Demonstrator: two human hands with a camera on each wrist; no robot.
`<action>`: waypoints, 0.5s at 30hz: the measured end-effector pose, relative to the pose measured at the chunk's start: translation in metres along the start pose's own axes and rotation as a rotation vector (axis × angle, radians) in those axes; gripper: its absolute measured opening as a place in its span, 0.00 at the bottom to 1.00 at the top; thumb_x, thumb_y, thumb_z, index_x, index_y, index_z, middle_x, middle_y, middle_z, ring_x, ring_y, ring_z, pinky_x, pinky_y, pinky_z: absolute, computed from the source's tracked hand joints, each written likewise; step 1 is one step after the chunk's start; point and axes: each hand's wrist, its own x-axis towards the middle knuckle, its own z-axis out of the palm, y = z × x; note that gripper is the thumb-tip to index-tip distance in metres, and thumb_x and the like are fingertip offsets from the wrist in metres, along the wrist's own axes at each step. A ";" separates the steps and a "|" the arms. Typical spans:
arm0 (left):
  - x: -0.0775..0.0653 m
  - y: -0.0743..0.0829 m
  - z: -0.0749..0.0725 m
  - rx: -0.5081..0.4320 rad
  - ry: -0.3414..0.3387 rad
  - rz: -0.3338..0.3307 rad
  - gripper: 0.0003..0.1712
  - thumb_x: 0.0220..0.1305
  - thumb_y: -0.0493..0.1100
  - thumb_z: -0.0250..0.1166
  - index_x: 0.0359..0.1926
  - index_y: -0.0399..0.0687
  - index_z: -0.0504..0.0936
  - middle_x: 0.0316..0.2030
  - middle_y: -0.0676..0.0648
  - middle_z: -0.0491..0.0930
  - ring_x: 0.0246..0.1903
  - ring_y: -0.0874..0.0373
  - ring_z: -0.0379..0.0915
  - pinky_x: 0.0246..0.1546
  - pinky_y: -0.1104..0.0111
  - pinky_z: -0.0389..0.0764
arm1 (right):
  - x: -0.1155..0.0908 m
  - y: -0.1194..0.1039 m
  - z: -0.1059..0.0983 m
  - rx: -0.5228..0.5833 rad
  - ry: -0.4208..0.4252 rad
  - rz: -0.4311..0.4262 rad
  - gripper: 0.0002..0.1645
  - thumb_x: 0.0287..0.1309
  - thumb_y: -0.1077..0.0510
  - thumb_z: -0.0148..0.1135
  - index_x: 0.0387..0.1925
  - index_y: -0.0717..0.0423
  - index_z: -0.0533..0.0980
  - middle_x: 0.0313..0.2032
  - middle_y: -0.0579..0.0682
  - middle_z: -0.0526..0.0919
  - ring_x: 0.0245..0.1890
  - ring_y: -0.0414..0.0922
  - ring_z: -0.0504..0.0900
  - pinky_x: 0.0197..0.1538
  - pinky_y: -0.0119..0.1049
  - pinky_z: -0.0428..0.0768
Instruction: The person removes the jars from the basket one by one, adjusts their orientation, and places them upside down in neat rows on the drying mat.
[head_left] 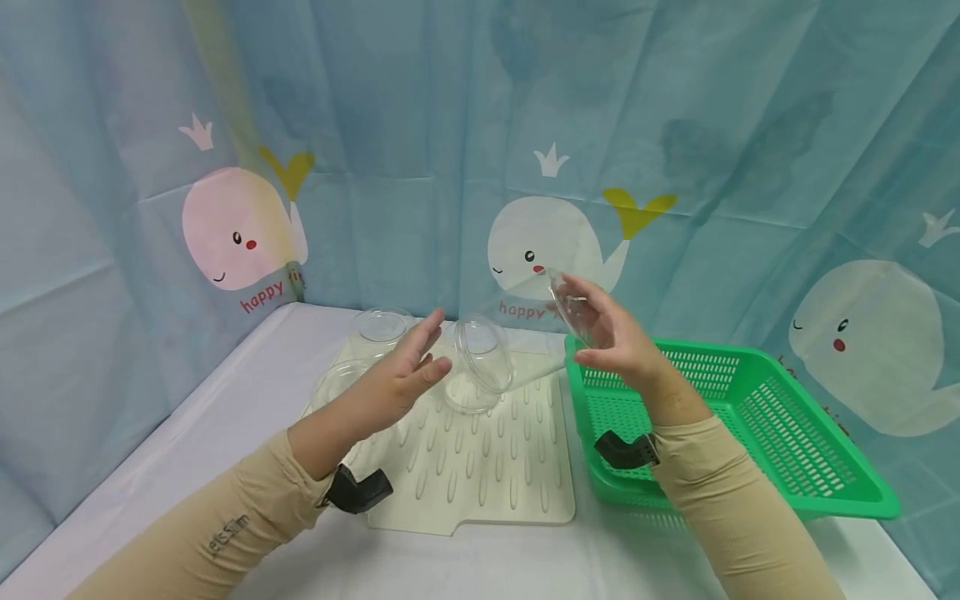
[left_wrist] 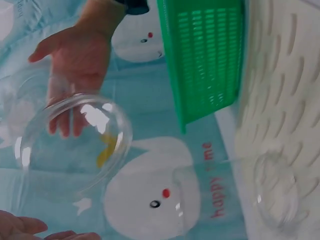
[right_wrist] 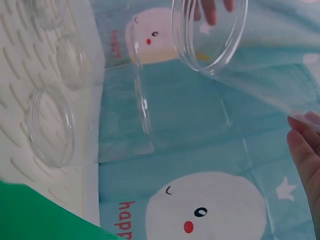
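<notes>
A clear plastic cup [head_left: 486,354] is held tilted in the air over the mat, its rimmed end facing left. My right hand [head_left: 618,337] grips the cup's other end between thumb and curved fingers; in the right wrist view its fingertips [right_wrist: 302,145] meet the clear wall. My left hand [head_left: 401,379] hovers at the rimmed end, fingers extended and thumb apart, holding nothing. Through the cup's ring in the right wrist view, part of the left hand shows. More clear cups stand on the mat, one [head_left: 382,325] at the back left and another [head_left: 337,383] partly behind my left hand.
A cream ridged mat [head_left: 517,492] with raised oval bumps lies on the white-covered table [head_left: 300,575]. At the right stands a green slotted basket [head_left: 847,500], with my right forearm over it. A blue whale-print curtain [head_left: 420,125] hangs behind the table.
</notes>
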 end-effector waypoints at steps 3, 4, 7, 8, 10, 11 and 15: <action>-0.003 0.008 -0.013 0.058 0.016 0.036 0.48 0.65 0.64 0.45 0.71 0.44 0.33 0.71 0.45 0.33 0.70 0.52 0.31 0.66 0.51 0.44 | 0.000 -0.002 -0.002 -0.036 0.005 0.012 0.55 0.47 0.56 0.69 0.68 0.64 0.46 0.60 0.53 0.60 0.63 0.45 0.63 0.63 0.29 0.61; -0.004 0.011 -0.018 0.090 0.028 0.051 0.47 0.66 0.63 0.44 0.71 0.44 0.33 0.71 0.44 0.34 0.70 0.51 0.32 0.66 0.51 0.44 | 0.000 -0.002 -0.003 -0.046 0.006 0.016 0.55 0.47 0.57 0.69 0.69 0.64 0.46 0.60 0.54 0.60 0.63 0.45 0.62 0.63 0.29 0.61; -0.007 0.020 -0.034 0.227 0.085 0.076 0.43 0.67 0.62 0.43 0.71 0.46 0.35 0.71 0.44 0.37 0.70 0.51 0.33 0.66 0.50 0.44 | 0.000 -0.003 -0.004 -0.082 0.010 0.028 0.54 0.46 0.59 0.68 0.69 0.63 0.47 0.60 0.55 0.60 0.63 0.43 0.62 0.63 0.28 0.60; -0.008 0.023 -0.040 0.286 0.111 0.080 0.42 0.67 0.61 0.44 0.71 0.48 0.37 0.71 0.44 0.38 0.69 0.51 0.34 0.66 0.49 0.44 | 0.000 -0.003 -0.004 -0.095 0.010 0.034 0.54 0.46 0.60 0.68 0.69 0.63 0.47 0.60 0.56 0.60 0.63 0.42 0.62 0.63 0.27 0.60; -0.011 0.027 -0.053 0.382 0.154 0.080 0.41 0.68 0.59 0.46 0.72 0.50 0.38 0.71 0.45 0.38 0.69 0.50 0.34 0.65 0.47 0.44 | 0.000 -0.002 -0.004 -0.124 0.002 0.046 0.53 0.46 0.62 0.68 0.68 0.64 0.47 0.60 0.57 0.60 0.62 0.42 0.62 0.63 0.27 0.61; -0.012 0.028 -0.060 0.431 0.176 0.075 0.40 0.67 0.58 0.47 0.72 0.52 0.39 0.71 0.45 0.39 0.69 0.50 0.34 0.65 0.46 0.44 | 0.000 -0.002 -0.004 -0.139 -0.003 0.053 0.53 0.46 0.62 0.68 0.68 0.64 0.47 0.60 0.58 0.60 0.62 0.42 0.62 0.62 0.27 0.62; -0.019 0.020 -0.088 0.546 0.256 0.061 0.40 0.67 0.54 0.51 0.72 0.52 0.42 0.71 0.44 0.40 0.69 0.47 0.35 0.63 0.43 0.44 | -0.001 0.000 -0.002 -0.174 -0.034 0.082 0.54 0.47 0.60 0.68 0.68 0.65 0.47 0.60 0.59 0.61 0.63 0.43 0.61 0.63 0.26 0.61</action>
